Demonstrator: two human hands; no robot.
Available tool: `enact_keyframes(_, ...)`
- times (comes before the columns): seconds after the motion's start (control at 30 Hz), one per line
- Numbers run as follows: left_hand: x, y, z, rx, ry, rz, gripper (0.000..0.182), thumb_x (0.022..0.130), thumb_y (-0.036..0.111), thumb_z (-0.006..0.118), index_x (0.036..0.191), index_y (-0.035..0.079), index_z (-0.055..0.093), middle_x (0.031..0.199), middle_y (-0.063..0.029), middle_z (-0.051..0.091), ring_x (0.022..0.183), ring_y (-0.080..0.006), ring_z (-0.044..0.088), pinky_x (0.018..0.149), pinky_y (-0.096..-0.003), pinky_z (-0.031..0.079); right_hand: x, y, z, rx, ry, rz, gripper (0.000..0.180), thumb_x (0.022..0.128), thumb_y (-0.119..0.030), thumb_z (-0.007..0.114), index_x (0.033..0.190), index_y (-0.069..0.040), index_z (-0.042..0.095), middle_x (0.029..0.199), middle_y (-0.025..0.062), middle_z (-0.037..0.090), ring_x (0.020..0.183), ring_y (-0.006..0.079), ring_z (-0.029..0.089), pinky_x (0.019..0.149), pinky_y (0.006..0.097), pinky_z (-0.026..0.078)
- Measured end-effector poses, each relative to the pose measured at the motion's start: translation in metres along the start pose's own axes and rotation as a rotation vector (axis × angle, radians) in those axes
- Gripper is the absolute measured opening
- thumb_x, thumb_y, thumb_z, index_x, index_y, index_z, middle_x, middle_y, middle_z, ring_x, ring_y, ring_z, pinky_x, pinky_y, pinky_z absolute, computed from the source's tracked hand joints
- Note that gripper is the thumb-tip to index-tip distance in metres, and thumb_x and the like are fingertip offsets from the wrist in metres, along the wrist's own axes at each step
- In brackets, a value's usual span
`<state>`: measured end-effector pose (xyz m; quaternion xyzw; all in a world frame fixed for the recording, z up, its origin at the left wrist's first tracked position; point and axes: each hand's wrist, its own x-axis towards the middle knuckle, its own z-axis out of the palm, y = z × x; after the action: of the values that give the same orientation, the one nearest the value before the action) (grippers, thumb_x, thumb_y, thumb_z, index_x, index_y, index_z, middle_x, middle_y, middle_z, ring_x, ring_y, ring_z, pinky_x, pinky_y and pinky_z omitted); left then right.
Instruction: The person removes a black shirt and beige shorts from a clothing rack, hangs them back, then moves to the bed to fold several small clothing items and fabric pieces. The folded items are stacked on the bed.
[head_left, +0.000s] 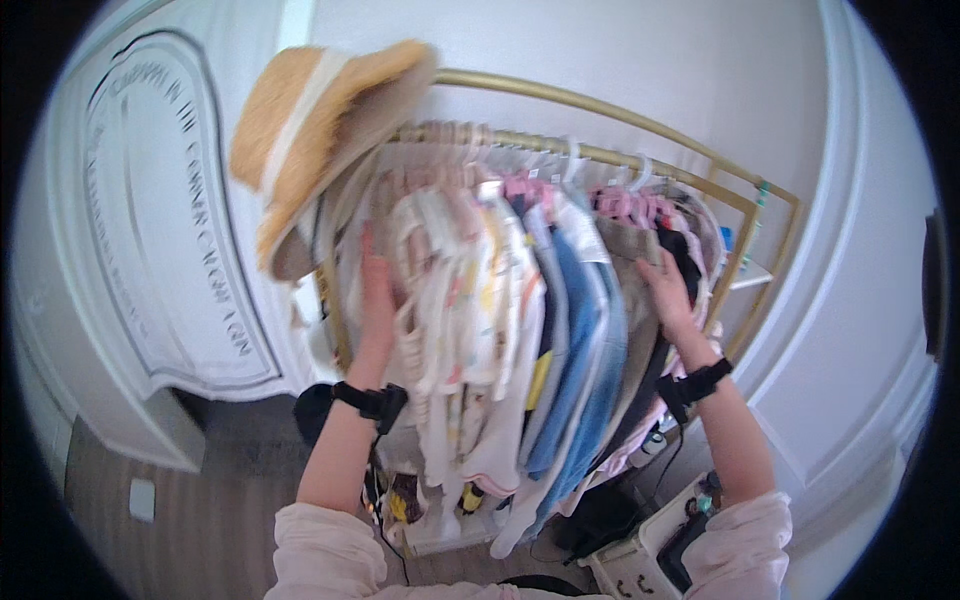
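Several garments hang before me on a gold-coloured clothes rack (517, 140). My left hand (379, 289) lies upright, fingers extended, along the left side of the row, beside pale clothes (472, 300); motion blur hides the exact contact. On the right, my right hand (670, 292) rests against taupe trousers (634, 244), its fingers spread. Between both hands hang cream, white and patterned tops and a blue denim garment (574, 300). Pink hangers (626, 202) and white hangers (574, 159) carry the clothes on the right part of the lower rail.
A straw hat (300, 135) with a pale band hangs at the rack's left end. Further left is a white curtain (180, 225) bearing writing. A white cart (637, 562) stands low on the right. Dark cables hang near my forearms. A white panelled door (832, 360) edges the right.
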<state>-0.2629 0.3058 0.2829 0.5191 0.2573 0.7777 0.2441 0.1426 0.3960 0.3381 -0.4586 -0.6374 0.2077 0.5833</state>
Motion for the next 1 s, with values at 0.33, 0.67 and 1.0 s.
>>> enact_keyframes(0.33,0.074,-0.103,0.046,-0.293,-0.09,-0.264,0.075,0.103,0.066,0.03,0.156,0.013,0.032,0.144,-0.0098,0.051,0.123,-0.0229,0.057,0.103,-0.0383,0.049,-0.065,0.011,-0.012,-0.182,-0.038,-0.123,0.062,0.102,-0.041,0.054,0.152,-0.012,0.034,0.132,0.0248,0.06,0.126,0.0382,0.058,0.105,0.0411,0.044)
enact_keyframes(0.67,0.099,-0.154,0.093,-0.264,-0.213,-0.088,0.062,0.109,0.044,0.033,0.158,0.007,0.024,0.155,-0.0127,0.037,0.139,-0.0247,0.042,0.116,-0.0372,0.034,-0.121,0.051,-0.01,-0.368,0.081,-0.173,0.063,0.096,-0.019,0.059,0.151,-0.006,0.032,0.133,0.0264,0.054,0.123,0.0426,0.053,0.103,0.0457,0.044)
enact_keyframes(1.0,-0.072,-0.17,-0.001,0.674,0.086,0.063,0.057,0.106,0.02,0.041,0.157,0.0,0.023,0.161,-0.016,0.029,0.148,-0.0268,0.028,0.122,-0.0387,0.02,-0.295,-0.024,-0.101,0.633,-0.457,-0.031,0.026,0.093,0.001,0.061,0.119,-0.001,0.064,0.108,0.0057,0.067,0.101,0.0182,0.064,0.092,0.0332,0.049)
